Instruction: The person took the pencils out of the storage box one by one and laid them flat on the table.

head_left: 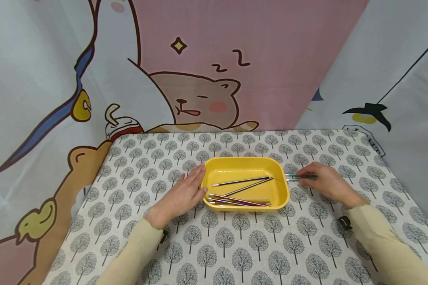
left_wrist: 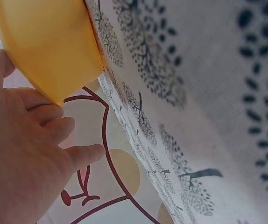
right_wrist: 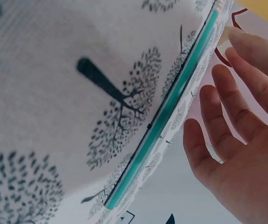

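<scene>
A yellow plastic basin stands on the tree-print cloth. Several pencils lie inside it, dark ones across the middle and a bundle of red, dark and yellowish ones along the near side. My left hand touches the basin's left rim with thumb and fingers, the fingers fairly straight. Just right of the basin, teal pencils lie on the cloth, partly hidden under my right hand. In the right wrist view one teal pencil shows apart from the relaxed, spread fingers, which hold nothing.
The tree-print cloth covers the tabletop in front of and around the basin. A cartoon-print curtain hangs behind the table's far edge and along both sides.
</scene>
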Motion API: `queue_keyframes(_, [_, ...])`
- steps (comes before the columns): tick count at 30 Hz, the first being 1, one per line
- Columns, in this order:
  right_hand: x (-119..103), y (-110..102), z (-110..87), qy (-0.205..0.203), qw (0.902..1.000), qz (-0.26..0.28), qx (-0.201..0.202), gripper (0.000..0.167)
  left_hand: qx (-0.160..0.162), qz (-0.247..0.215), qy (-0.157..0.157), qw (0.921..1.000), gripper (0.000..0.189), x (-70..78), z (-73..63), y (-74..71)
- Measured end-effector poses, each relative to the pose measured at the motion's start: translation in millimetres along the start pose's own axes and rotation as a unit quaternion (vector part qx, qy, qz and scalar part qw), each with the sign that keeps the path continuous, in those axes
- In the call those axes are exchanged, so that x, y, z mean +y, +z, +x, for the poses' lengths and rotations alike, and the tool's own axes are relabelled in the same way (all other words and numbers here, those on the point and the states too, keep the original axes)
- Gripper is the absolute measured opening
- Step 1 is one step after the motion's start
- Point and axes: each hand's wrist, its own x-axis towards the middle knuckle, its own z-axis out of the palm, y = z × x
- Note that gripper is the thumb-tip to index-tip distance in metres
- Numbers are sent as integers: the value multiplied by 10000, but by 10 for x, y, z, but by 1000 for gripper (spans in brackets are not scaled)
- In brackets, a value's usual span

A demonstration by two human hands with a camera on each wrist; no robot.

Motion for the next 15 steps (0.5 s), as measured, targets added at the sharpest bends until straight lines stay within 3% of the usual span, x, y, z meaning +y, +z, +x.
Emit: queue_keyframes(15, [-122, -83, -103, -294, 9984, -12, 489, 53, 42, -7, 38, 10000, 65, -6, 0, 0])
